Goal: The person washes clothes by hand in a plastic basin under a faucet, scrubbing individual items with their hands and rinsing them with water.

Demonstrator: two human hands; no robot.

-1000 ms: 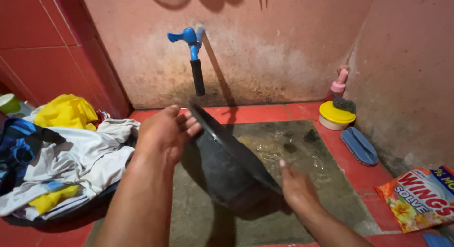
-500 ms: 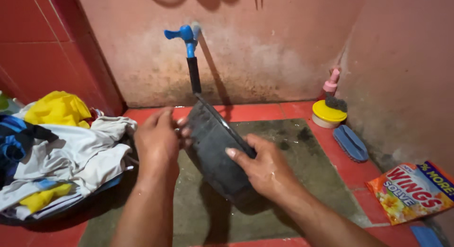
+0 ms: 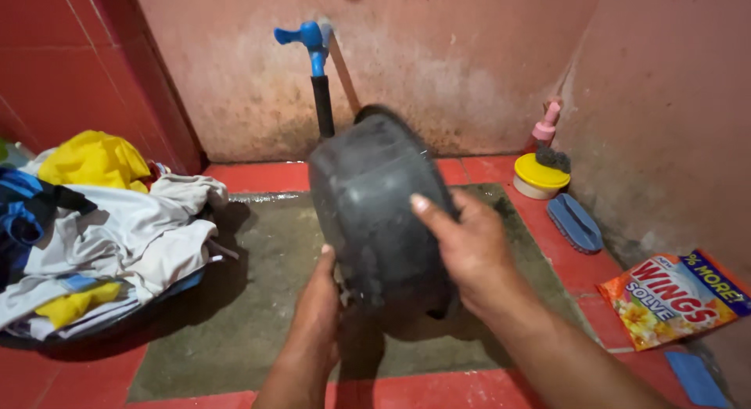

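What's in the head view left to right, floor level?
Heap of mixed clothes → black round plastic basin held in both hands → yellow-lidded round tub → blue scrubbing brush → orange detergent packet.

A red tiled floor (image 3: 258, 176) surrounds a wet grey concrete patch (image 3: 258, 299) at centre. On it lie a heap of mixed laundry (image 3: 102, 229) at left, and at right a blue scrubbing brush (image 3: 573, 222), a yellow-lidded round tub (image 3: 540, 176) and an orange detergent packet (image 3: 673, 298).

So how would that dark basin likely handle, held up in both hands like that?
The dark basin probably stays stiff: its round wall keeps shape under the right hand and left hand. Likely light, since it is held tilted clear of the floor. Possibly slippery, though wetness is hard to tell.
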